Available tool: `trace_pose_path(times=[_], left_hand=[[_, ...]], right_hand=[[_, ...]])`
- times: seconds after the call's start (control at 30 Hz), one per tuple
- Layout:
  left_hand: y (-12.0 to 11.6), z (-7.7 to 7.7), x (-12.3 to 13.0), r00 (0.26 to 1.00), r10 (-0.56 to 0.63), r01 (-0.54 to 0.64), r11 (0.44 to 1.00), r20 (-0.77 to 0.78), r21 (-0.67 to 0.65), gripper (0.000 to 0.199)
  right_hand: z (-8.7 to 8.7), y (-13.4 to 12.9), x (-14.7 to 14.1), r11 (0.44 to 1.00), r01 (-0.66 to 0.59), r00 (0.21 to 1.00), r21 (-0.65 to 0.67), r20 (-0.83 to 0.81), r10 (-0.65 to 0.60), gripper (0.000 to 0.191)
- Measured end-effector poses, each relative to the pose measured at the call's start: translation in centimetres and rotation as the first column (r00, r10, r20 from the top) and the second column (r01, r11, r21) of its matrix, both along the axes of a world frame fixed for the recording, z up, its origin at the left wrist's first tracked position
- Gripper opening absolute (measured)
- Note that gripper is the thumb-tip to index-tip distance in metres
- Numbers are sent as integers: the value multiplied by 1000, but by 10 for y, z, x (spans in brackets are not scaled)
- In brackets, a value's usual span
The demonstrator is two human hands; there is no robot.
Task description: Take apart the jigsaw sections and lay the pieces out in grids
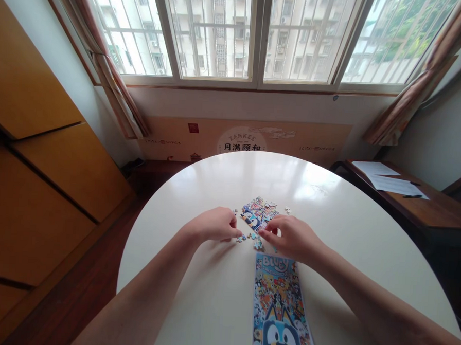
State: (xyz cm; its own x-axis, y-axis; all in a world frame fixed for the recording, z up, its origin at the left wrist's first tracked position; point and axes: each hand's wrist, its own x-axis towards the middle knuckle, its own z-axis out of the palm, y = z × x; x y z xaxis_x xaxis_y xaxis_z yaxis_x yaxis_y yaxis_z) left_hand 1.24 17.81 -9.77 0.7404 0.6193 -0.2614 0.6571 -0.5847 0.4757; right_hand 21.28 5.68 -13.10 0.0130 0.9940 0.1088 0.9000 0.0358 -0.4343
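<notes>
A partly assembled jigsaw puzzle (254, 218) with a crowded, colourful picture lies on the white round table (204, 305), turned at an angle. My left hand (217, 224) is closed just left of it, fingertips by a few loose jigsaw pieces (241, 238); whatever is between them is hidden. At the puzzle's near corner, my right hand (291, 236) pinches thumb and forefinger together on a small jigsaw piece. Other loose pieces (257, 243) lie between the hands. Below them is a blue Bluey picture sheet (280, 304), its top right partly under my right hand.
A single loose piece (288, 210) lies beyond my right hand. Behind the table stands a printed banner (166, 133) under the window. To the right is a wooden desk (433, 209) with papers (398, 185) and pens; on the left, a wooden cabinet (52, 184).
</notes>
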Motion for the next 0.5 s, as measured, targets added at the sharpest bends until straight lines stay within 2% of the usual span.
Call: trace_pose_path(times=[0.13, 0.23, 0.3, 0.4, 0.5], left_hand=[[-7, -2, 6, 984, 91, -118, 977, 152, 177, 41], [-11, -6, 12, 972, 84, -129, 971, 219, 200, 38], [-13, -9, 17, 963, 70, -128, 968, 259, 214, 34], [-16, -11, 22, 946, 63, -137, 967, 319, 217, 31], [-17, -12, 25, 931, 63, -107, 989, 360, 105, 36]], right_hand=[[-3, -1, -13, 1000, 13, 1000, -16, -7, -13, 25], [-6, 1, -9, 999, 21, 996, -27, -83, -24, 21], [-7, 3, -4, 999, 31, 979, -38, -200, -38, 24], [-6, 6, 3, 997, 44, 889, -58, -452, -66, 31], [-3, 7, 7, 994, 70, 749, -82, -653, -107, 34]])
